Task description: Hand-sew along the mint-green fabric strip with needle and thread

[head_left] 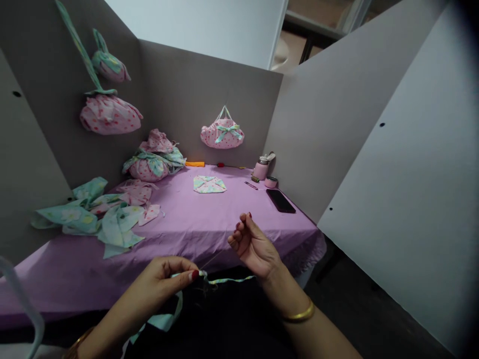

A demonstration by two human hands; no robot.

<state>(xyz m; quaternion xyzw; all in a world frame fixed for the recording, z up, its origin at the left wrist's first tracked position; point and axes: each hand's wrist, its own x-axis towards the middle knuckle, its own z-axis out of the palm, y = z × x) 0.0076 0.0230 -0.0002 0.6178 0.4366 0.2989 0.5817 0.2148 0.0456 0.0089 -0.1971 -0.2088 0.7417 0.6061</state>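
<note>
My left hand pinches the end of a narrow mint floral fabric strip between thumb and fingers, low over my lap. From that pinch a thin thread runs up to the right, toward my right hand. The right hand is raised by the table's front edge, palm up, thumb and fingertips closed together; any needle there is too small to make out. The strip trails rightward below the right hand, and a wider mint piece hangs beneath the left one.
On the purple-covered table lie mint and pink fabric pieces, stuffed pouches, a folded patchwork piece, a phone and a pink bottle. Pink pouches hang along the grey partitions.
</note>
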